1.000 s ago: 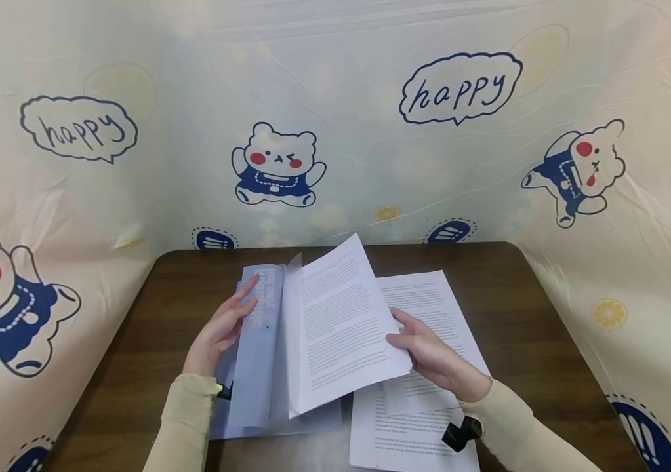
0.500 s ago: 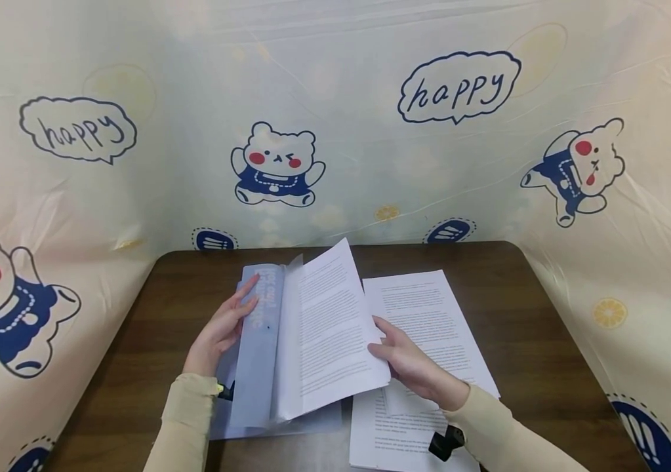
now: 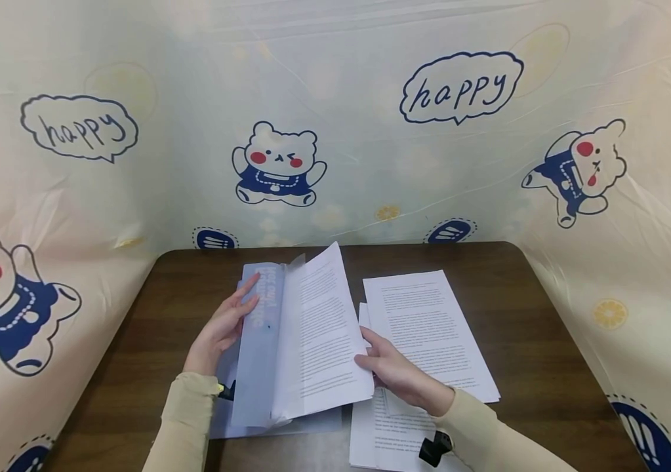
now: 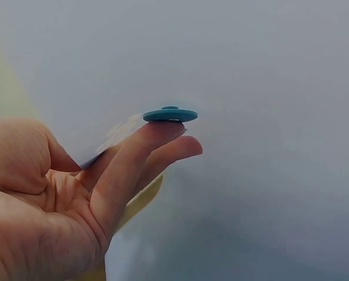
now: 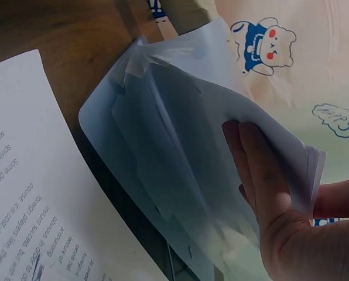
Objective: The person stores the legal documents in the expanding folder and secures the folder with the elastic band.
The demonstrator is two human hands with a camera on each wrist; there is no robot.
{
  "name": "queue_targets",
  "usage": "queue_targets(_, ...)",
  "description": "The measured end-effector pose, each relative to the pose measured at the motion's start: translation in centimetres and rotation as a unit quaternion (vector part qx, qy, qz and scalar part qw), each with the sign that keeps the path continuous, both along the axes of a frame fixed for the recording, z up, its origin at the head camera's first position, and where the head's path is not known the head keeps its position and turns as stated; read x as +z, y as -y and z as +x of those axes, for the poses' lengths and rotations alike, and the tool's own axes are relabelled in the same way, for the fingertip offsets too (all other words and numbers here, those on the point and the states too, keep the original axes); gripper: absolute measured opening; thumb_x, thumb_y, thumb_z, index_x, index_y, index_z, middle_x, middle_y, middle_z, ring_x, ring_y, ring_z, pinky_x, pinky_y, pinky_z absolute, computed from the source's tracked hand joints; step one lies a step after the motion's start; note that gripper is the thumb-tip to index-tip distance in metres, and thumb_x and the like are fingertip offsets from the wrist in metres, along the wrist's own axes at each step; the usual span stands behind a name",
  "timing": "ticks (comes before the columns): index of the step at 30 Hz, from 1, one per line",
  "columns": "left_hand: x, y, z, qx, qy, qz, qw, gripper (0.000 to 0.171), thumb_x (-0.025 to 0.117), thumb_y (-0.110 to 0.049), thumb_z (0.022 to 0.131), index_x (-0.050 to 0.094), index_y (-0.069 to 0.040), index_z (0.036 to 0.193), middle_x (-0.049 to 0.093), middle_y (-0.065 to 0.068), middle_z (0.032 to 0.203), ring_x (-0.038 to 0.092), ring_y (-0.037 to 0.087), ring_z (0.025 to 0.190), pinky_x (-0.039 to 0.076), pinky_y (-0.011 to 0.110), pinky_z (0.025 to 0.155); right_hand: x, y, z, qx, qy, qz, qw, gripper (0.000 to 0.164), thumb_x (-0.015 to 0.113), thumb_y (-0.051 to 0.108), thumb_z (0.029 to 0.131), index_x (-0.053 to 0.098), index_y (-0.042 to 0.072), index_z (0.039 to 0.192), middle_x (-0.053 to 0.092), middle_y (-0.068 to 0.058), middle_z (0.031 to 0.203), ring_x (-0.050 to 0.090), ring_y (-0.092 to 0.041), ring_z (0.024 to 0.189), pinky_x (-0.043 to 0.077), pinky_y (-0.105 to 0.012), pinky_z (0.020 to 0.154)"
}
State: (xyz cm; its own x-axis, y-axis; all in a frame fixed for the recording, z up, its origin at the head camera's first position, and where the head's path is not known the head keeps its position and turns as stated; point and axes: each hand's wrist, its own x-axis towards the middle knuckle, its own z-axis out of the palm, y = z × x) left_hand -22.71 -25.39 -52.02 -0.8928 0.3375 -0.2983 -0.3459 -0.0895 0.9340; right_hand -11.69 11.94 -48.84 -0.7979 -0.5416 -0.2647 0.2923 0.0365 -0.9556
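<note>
A light blue folder (image 3: 255, 367) lies opened on the table, and my left hand (image 3: 220, 331) holds its raised cover by the left edge. Close up in the left wrist view, a teal round button (image 4: 170, 114) sits at the fingertips. My right hand (image 3: 397, 370) pinches a stack of printed sheets (image 3: 329, 341) at the right edge, thumb on top and fingers underneath. The left part of these sheets is behind a clear plastic sleeve (image 3: 289, 367) of the folder. In the right wrist view the stack (image 5: 315, 170) bends up between thumb and fingers.
More printed papers (image 3: 424, 314) lie on the table at the right, overlapping another printed pile (image 3: 394, 436) nearer the front. Brown wooden tabletop (image 3: 548, 367) surrounds them. A patterned curtain (image 3: 365, 157) hangs behind and at both sides.
My right hand has moved left and slightly nearer with the sheets, which have shifted further into the folder. More of the papers at the right shows. The left hand has stayed put.
</note>
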Motion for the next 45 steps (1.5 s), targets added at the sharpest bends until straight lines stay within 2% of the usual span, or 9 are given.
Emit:
queue_targets(9, 0.5, -0.1, 0.0, 0.01, -0.001, -0.017, 0.9998, 0.069, 0.047, -0.029, 0.119, 0.012, -0.032, 0.178, 0.061, -0.021, 0.131, 0.07, -0.003, 0.096, 0.059, 0.017, 0.085, -0.3, 0.6, -0.2, 0.006, 0.004, -0.004, 1.0, 0.07, 0.042, 0.009, 0.114, 0.009, 0.003, 0.176, 0.065, -0.033, 0.148, 0.076, -0.043, 0.125, 0.068, -0.046, 0.093)
queue_targets(17, 0.8, -0.2, 0.1, 0.005, 0.002, -0.002, 1.0, 0.069, 0.046, -0.028, 0.12, 0.009, -0.032, 0.178, 0.066, -0.016, 0.124, 0.072, -0.002, 0.093, 0.06, 0.018, 0.084, -0.1, 0.7, -0.4, 0.014, 0.007, 0.003, 1.0, 0.069, 0.045, 0.009, 0.113, 0.016, 0.003, 0.175, 0.067, -0.033, 0.145, 0.077, -0.044, 0.122, 0.068, -0.049, 0.092)
queue_targets(24, 0.8, -0.1, 0.0, 0.002, 0.005, 0.0, 1.0, 0.069, 0.045, -0.028, 0.12, 0.009, -0.032, 0.178, 0.068, -0.016, 0.12, 0.074, -0.001, 0.093, 0.061, 0.019, 0.083, 0.0, -0.5, -1.0, 0.012, -0.008, 0.02, 1.0, 0.062, 0.043, 0.011, 0.116, 0.021, -0.005, 0.172, 0.074, -0.034, 0.132, 0.083, -0.038, 0.105, 0.07, -0.042, 0.084)
queue_targets(29, 0.8, -0.1, 0.0, 0.003, 0.002, -0.018, 0.9998, 0.07, 0.046, -0.03, 0.12, 0.009, -0.032, 0.178, 0.056, -0.017, 0.136, 0.07, -0.002, 0.097, 0.059, 0.017, 0.085, -0.1, -0.9, -1.5, 0.005, -0.025, 0.032, 0.999, 0.063, 0.048, 0.005, 0.113, 0.024, -0.01, 0.169, 0.075, -0.037, 0.127, 0.083, -0.041, 0.102, 0.07, -0.039, 0.079)
queue_targets(32, 0.8, -0.2, 0.0, 0.004, 0.001, -0.032, 0.9995, 0.069, 0.045, -0.03, 0.12, 0.009, -0.033, 0.178, 0.043, -0.008, 0.157, 0.067, -0.003, 0.101, 0.057, 0.017, 0.086, -0.2, -0.8, -1.6, 0.008, -0.042, 0.041, 0.998, 0.064, 0.048, 0.003, 0.112, 0.024, -0.012, 0.169, 0.074, -0.037, 0.127, 0.083, -0.042, 0.103, 0.07, -0.036, 0.078)
queue_targets(35, 0.8, -0.5, -0.1, 0.005, -0.003, -0.042, 0.9991, 0.068, 0.044, -0.029, 0.12, 0.009, -0.034, 0.178, 0.019, 0.003, 0.178, 0.062, -0.003, 0.106, 0.054, 0.018, 0.088, -0.1, -0.4, -1.7, 0.011, -0.06, 0.055, 0.997, 0.063, 0.048, 0.002, 0.111, 0.026, -0.013, 0.168, 0.076, -0.035, 0.125, 0.084, -0.039, 0.101, 0.069, -0.035, 0.078)
queue_targets(38, 0.8, -0.9, -0.2, 0.007, -0.01, -0.044, 0.999, 0.069, 0.044, -0.028, 0.12, 0.007, -0.033, 0.178, 0.0, 0.009, 0.185, 0.06, -0.003, 0.107, 0.052, 0.017, 0.087, 0.0, 0.2, -1.9, 0.011, -0.078, 0.069, 0.995, 0.062, 0.048, 0.001, 0.11, 0.029, -0.014, 0.167, 0.078, -0.033, 0.12, 0.084, -0.034, 0.095, 0.07, -0.038, 0.078)
queue_targets(41, 0.8, -1.0, -0.2, 0.015, -0.012, -0.042, 0.9989, 0.069, 0.044, -0.027, 0.12, 0.007, -0.032, 0.178, 0.004, 0.011, 0.182, 0.061, -0.003, 0.105, 0.053, 0.017, 0.086, 0.2, 0.9, -2.0, 0.014, -0.092, 0.079, 0.993, 0.061, 0.049, -0.001, 0.108, 0.031, -0.014, 0.166, 0.079, -0.033, 0.119, 0.084, -0.031, 0.092, 0.07, -0.04, 0.078)
queue_targets(45, 0.9, -1.1, -0.2, 0.023, -0.009, -0.044, 0.9987, 0.068, 0.043, -0.027, 0.121, 0.007, -0.034, 0.178, 0.016, 0.009, 0.173, 0.063, -0.002, 0.1, 0.054, 0.018, 0.085, 0.2, 1.8, -2.1, 0.021, -0.096, 0.076, 0.992, 0.06, 0.049, -0.003, 0.108, 0.033, -0.015, 0.165, 0.077, -0.034, 0.121, 0.084, -0.038, 0.097, 0.07, -0.039, 0.078)
